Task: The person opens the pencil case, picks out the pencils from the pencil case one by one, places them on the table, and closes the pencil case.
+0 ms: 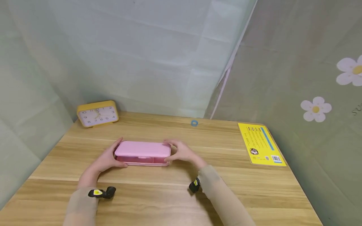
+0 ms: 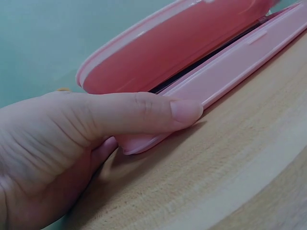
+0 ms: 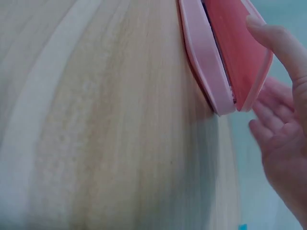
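Note:
A pink pencil case [image 1: 143,148] lies on the wooden table with its lid [image 2: 163,52] partly raised, the gap facing the person. Dark contents or lining show as a narrow strip inside. At the left end my left hand [image 1: 105,160] grips the case, its thumb [image 2: 144,111] along the front wall of the base and its other fingers mostly hidden behind. My right hand [image 1: 183,153] holds the lid's right end. In the right wrist view its thumb [image 3: 271,36] touches the lid's edge, while the other fingers [image 3: 273,108] reach round behind the lid.
A yellow clock [image 1: 98,114] stands at the table's back left corner. Near the back edge lies a small blue ring [image 1: 194,123], perhaps a tape roll. A yellow printed booklet or board [image 1: 261,144] lies along the right edge. Curtains [image 1: 158,62] hang behind the table [image 1: 158,197].

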{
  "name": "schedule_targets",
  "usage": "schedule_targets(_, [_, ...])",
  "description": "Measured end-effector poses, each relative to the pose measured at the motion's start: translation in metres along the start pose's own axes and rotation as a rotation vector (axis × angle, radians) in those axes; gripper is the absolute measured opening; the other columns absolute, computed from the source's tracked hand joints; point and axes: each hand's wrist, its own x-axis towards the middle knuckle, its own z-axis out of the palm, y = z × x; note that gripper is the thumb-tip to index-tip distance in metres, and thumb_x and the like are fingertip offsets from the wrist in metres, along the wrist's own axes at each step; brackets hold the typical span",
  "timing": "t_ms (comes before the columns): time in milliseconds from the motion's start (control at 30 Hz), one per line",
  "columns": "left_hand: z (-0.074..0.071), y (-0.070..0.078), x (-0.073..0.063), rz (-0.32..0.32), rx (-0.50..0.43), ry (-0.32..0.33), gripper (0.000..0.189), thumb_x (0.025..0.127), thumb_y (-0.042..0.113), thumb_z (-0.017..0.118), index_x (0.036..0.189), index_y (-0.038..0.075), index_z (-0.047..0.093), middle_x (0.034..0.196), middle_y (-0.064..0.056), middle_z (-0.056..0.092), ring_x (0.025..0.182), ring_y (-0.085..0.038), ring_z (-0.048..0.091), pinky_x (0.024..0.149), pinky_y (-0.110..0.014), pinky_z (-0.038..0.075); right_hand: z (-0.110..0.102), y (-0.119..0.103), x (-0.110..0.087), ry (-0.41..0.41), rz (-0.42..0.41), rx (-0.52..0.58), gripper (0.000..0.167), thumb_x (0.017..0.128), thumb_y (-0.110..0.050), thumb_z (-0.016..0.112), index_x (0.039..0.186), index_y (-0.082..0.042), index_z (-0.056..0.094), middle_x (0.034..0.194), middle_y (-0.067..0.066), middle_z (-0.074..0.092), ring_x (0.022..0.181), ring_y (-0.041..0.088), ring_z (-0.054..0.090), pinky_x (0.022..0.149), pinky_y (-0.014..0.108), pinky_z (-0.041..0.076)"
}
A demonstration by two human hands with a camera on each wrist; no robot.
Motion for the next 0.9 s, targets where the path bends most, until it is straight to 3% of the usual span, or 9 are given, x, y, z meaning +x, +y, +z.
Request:
schedule_targets(233, [0.0,-0.003,-0.001,0.016,-0.007,0.011,0.126,0.063,0.015,0.092,0.155,-0.001,0.008,0.155,-0.036,0.016,0.142,-0.055,0.017,0.116,-0.068,0.015,0.0,-0.01,-0.003,0.03,-0.064,0.106,0.051,0.076,-0.007,0.081,0.123,-0.002,0.064,0.134,0.014,0.061,0.128,0.029,0.055,0.116,0.04,0.04])
schedule_targets(333, [0.0,-0.003,-0.001,0.033,-0.015,0.01,0.124,0.064,0.014,0.091,0.155,-0.001,0.008,0.155,-0.036,0.017,0.142,-0.054,0.019,0.124,-0.035,0.021,-0.001,-0.013,-0.003,0.058,-0.05,0.135,0.045,0.077,-0.003,0.079,0.12,-0.001,0.065,0.127,0.013,0.065,0.122,0.029,0.06,0.112,0.039,0.044])
schedule_targets(433, [0.0,-0.002,-0.002,0.05,-0.028,0.006,0.124,0.065,0.013,0.091,0.155,-0.001,0.007,0.154,-0.036,0.021,0.141,-0.054,0.021,0.109,-0.001,0.02,-0.002,-0.017,-0.003,0.101,-0.045,0.158,0.04,0.077,-0.002,0.078,0.116,-0.001,0.067,0.119,0.013,0.069,0.114,0.027,0.063,0.108,0.04,0.048])
schedule_targets(500, [0.0,-0.003,-0.002,0.05,-0.026,0.013,0.123,0.065,0.014,0.091,0.155,-0.001,0.008,0.152,-0.036,0.026,0.141,-0.053,0.023,0.101,0.005,0.018,-0.004,-0.019,-0.002,0.131,-0.044,0.171,0.036,0.078,-0.003,0.078,0.112,-0.001,0.068,0.114,0.013,0.071,0.109,0.026,0.065,0.105,0.04,0.051])
schedule_targets(667, [0.002,-0.004,-0.001,0.051,0.01,0.024,0.119,0.064,0.016,0.091,0.153,-0.003,0.015,0.149,-0.033,0.035,0.14,-0.049,0.03,0.115,-0.011,0.023,-0.011,-0.023,0.003,0.2,-0.035,0.199,0.027,0.079,-0.001,0.076,0.105,0.001,0.07,0.106,0.016,0.072,0.1,0.023,0.068,0.1,0.04,0.054])
schedule_targets(767, [0.002,-0.004,0.0,0.052,0.022,0.019,0.117,0.065,0.016,0.091,0.151,-0.008,0.016,0.151,-0.034,0.031,0.14,-0.051,0.028,0.123,-0.035,0.024,-0.017,-0.022,0.009,0.246,-0.067,0.2,0.024,0.08,0.001,0.074,0.104,0.005,0.069,0.104,0.02,0.072,0.097,0.027,0.069,0.096,0.039,0.056])
schedule_targets(900, [0.002,-0.002,0.0,0.046,-0.003,0.025,0.122,0.064,0.014,0.091,0.152,-0.01,0.01,0.153,-0.035,0.025,0.141,-0.054,0.024,0.116,-0.06,0.019,-0.025,-0.021,0.02,0.313,-0.109,0.16,0.022,0.081,0.0,0.074,0.102,0.005,0.069,0.101,0.021,0.072,0.092,0.029,0.069,0.09,0.036,0.059])
